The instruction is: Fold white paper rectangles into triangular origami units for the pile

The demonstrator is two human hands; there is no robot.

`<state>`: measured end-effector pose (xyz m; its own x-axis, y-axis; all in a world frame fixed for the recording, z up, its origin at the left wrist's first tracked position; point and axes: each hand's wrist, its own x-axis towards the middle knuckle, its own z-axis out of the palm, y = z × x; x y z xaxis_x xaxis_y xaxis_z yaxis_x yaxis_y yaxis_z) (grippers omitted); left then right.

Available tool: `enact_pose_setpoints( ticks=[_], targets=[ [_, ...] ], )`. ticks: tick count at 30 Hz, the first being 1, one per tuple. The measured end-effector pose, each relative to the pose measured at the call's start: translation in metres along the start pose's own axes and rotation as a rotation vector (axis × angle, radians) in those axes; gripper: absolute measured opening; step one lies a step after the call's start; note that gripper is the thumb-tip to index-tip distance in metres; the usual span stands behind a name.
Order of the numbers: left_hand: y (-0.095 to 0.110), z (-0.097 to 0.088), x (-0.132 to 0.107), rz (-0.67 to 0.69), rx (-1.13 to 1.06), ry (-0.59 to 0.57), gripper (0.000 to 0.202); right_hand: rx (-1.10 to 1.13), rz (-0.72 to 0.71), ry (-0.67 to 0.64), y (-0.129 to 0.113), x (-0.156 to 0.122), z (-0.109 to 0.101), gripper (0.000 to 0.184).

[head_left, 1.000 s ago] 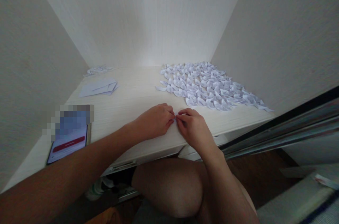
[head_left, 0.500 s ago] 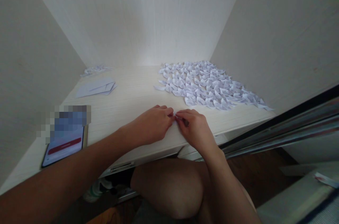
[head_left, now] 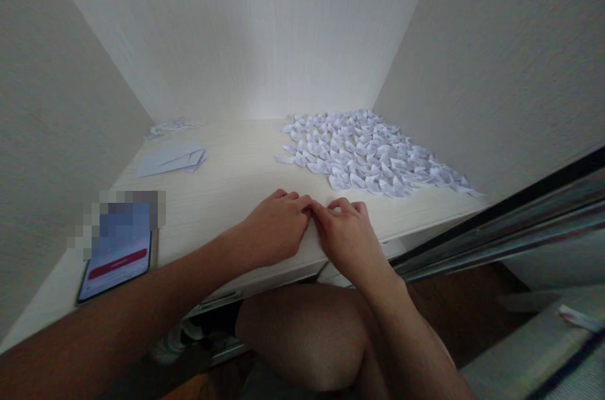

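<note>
My left hand (head_left: 280,227) and my right hand (head_left: 348,237) meet just above the front of the white desk (head_left: 236,192). Their thumbs and index fingers are pinched together at the tips, closed around a small piece of white paper that the fingers now hide almost wholly. The other fingers of my right hand are curled and lifted a little. Beyond my hands, on the right, many small folded white paper pieces (head_left: 363,151) lie in a spread with pointed ends.
Flat white paper sheets (head_left: 167,159) lie at the back left, with a small heap of thin paper strips (head_left: 174,126) behind them. A phone (head_left: 118,255) with a lit screen rests near my left forearm. Walls (head_left: 265,28) enclose the desk at the back and sides.
My right hand's fingers have shifted: the thumb presses against the left fingertips and the other fingers have lifted and curled. The bit of white paper seen between the fingertips is now covered.
</note>
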<state>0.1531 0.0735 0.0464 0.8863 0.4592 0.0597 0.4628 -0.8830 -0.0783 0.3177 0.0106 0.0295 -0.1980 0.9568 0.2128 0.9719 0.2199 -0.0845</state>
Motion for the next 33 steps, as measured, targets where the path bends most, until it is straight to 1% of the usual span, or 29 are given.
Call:
enact_pose_setpoints(
  ticks=[4, 8, 12, 17, 20, 24, 26, 29, 31, 33],
  targets=[
    [0.002, -0.001, 0.001, -0.006, 0.011, 0.001, 0.031, -0.085, -0.066, -0.017, -0.003, -0.007, -0.005, 0.039],
    [0.002, -0.001, 0.001, -0.014, 0.006, 0.012, 0.032, -0.141, -0.124, -0.034, 0.007, -0.019, -0.007, 0.039],
    [0.001, -0.002, 0.001, -0.013, -0.001, 0.011, 0.032, -0.145, -0.129, -0.008, 0.014, -0.028, -0.007, 0.038],
    [0.001, -0.004, 0.003, -0.022, 0.0, 0.013, 0.031, -0.117, -0.117, 0.04, 0.013, -0.032, 0.0, 0.036],
    [0.003, -0.001, 0.003, -0.029, -0.016, 0.053, 0.032, -0.09, -0.097, 0.067, 0.013, -0.033, 0.004, 0.038],
    [0.002, 0.006, 0.004, 0.021, -0.044, 0.121, 0.033, -0.08, -0.086, 0.055, 0.009, -0.032, 0.002, 0.039],
    [0.002, 0.008, 0.005, 0.05, -0.018, 0.108, 0.032, -0.08, -0.087, 0.05, 0.006, -0.032, -0.001, 0.039],
    [0.005, 0.009, 0.007, 0.139, 0.081, 0.091, 0.03, -0.081, -0.077, 0.051, 0.002, -0.033, -0.003, 0.04],
    [0.008, 0.01, 0.008, 0.184, 0.117, 0.113, 0.029, -0.084, -0.07, 0.046, 0.0, -0.033, -0.004, 0.037],
    [0.01, 0.012, 0.009, 0.188, 0.111, 0.141, 0.029, -0.081, -0.065, 0.038, -0.001, -0.034, -0.004, 0.033]
  ],
)
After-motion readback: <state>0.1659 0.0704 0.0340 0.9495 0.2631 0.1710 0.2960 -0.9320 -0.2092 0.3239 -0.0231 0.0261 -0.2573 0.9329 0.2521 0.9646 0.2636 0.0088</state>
